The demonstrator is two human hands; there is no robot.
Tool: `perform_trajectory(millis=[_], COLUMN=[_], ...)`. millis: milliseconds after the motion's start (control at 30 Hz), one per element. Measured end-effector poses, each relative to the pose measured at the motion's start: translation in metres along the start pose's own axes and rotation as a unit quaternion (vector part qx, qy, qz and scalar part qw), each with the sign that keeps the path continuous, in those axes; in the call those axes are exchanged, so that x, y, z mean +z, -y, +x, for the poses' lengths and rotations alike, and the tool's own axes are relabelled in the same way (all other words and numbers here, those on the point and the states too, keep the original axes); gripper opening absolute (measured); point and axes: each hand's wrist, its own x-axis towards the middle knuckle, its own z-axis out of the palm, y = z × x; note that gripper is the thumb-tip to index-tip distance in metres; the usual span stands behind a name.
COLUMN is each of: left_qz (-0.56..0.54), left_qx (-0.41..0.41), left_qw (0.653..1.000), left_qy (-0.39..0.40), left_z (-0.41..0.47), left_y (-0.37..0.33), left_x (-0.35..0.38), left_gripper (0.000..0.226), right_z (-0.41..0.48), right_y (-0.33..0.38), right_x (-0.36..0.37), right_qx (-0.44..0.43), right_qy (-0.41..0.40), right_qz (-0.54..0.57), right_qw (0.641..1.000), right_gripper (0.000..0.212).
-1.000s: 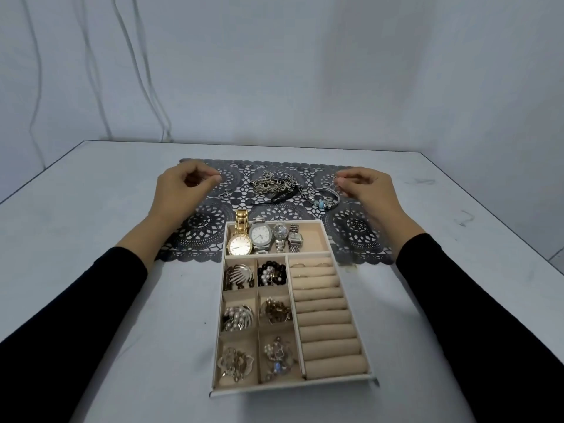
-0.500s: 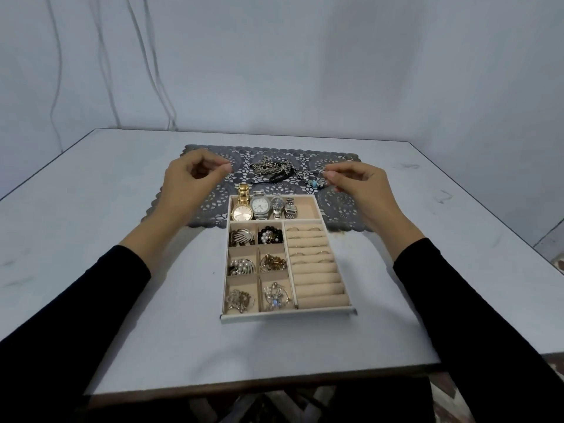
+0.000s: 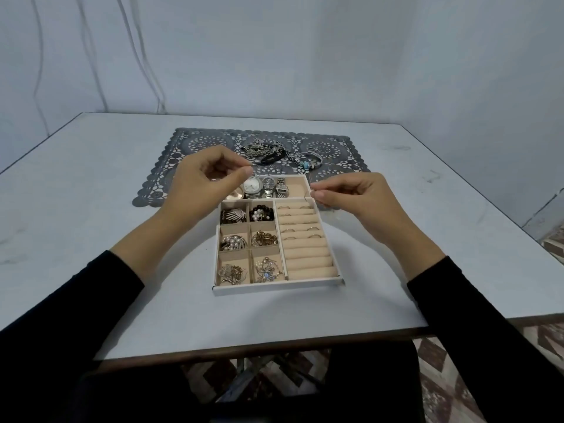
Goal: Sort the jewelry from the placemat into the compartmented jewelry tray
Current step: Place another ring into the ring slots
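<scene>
The white jewelry tray with beige lining stands in the middle of the table, just in front of the dark lace placemat. Watches fill its far compartment, brooches and earrings its small left cells, and thin rings sit in the ring rolls. A heap of silver and black chains and a bangle with blue beads lie on the mat. My left hand and right hand hover over the tray's far end, each pinched on an end of a thin chain that barely shows.
The pale table ends at a front edge close to my lap, with patterned floor beyond it. Its right edge runs near the wall. Cables hang on the back wall.
Both pinched hands have come back from the placemat to above the tray's far end, keeping their spacing. The view has pulled back, so the table's front edge now shows.
</scene>
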Motion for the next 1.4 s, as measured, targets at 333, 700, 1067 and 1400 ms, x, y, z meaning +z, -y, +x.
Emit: perform_trajectory(millis=[333, 700, 1067, 1400], left_qz=[0.001, 0.0, -0.002, -0.007], left_qx=[0.011, 0.01, 0.004, 0.002], left_qw=[0.999, 0.998, 0.998, 0.997], left_qy=[0.051, 0.061, 0.068, 0.071], left_z=[-0.012, -0.015, -0.016, -0.017], left_y=[-0.006, -0.007, -0.007, -0.009], left_x=[0.013, 0.018, 0.018, 0.019], left_gripper=[0.011, 0.009, 0.008, 0.007], right_z=[-0.02, -0.023, -0.019, -0.015], right_y=[0.004, 0.008, 0.008, 0.014], right_x=[-0.007, -0.012, -0.01, -0.013], right_qx=[0.015, 0.006, -0.009, 0.048], right_qy=[0.108, 0.169, 0.24, 0.257], right_qz=[-0.088, -0.128, -0.186, -0.175], right_qw=[0.99, 0.977, 0.953, 0.949], right_gripper=[0.019, 0.014, 0.014, 0.013])
